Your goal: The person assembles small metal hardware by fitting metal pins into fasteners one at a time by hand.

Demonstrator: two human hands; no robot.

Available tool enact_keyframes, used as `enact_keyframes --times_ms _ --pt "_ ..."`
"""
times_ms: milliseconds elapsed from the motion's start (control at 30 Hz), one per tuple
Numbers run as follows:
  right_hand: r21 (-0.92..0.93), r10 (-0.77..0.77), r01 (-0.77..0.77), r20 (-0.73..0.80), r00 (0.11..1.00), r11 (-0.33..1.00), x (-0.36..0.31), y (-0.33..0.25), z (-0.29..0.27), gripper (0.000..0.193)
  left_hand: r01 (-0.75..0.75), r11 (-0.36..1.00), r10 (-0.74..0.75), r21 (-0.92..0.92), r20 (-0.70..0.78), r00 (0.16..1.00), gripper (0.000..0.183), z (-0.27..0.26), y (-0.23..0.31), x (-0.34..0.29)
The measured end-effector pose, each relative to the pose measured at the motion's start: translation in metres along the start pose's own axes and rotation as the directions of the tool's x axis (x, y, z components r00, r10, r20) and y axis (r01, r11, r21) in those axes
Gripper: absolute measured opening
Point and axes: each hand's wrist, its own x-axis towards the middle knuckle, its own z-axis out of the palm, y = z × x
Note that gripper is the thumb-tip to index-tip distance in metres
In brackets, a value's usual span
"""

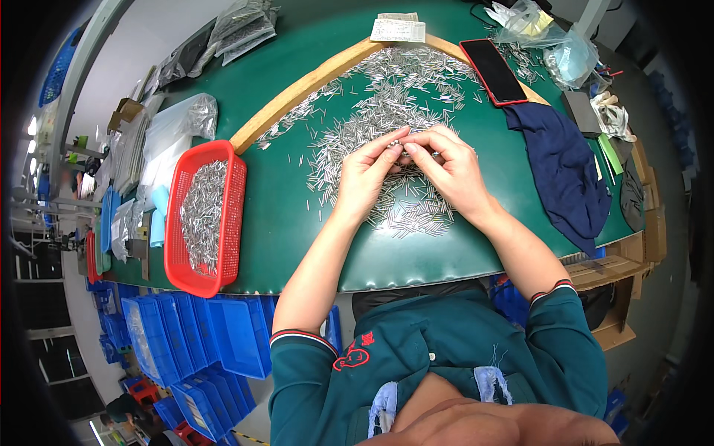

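Observation:
A wide heap of small silvery metal pins (349, 141) is spread over the green table top (282, 201). Above its middle, my left hand (366, 175) and my right hand (450, 163) meet at the fingertips. Both are closed in a pinch around a few small shiny metal pins (396, 144), which show only partly between thumbs and fingers. More of the same pins fill a red perforated plastic basket (171, 245) at the table's left front edge.
A wooden strip (305, 82) borders the heap at the back left, with paper slips (398, 30) at its top end. A red-edged phone (492, 70) and dark blue cloth (558, 163) lie right. Plastic bags (573, 59) sit back right. Blue bins (238, 334) stand below the left edge.

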Motion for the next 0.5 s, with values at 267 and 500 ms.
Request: enact_keyframes --times_ms 267,500 --pt "0.016 0.035 -0.035 0.003 0.999 0.999 0.0 0.002 -0.001 0.015 0.014 1.0 -0.014 -0.004 -0.008 1.0 0.029 0.002 -0.001 0.001" --pt "-0.113 0.033 -0.029 0.041 0.999 0.993 0.003 -0.005 -0.003 0.018 -0.435 0.56 0.499 0.705 0.132 0.857 0.037 0.0 -0.009 0.0"
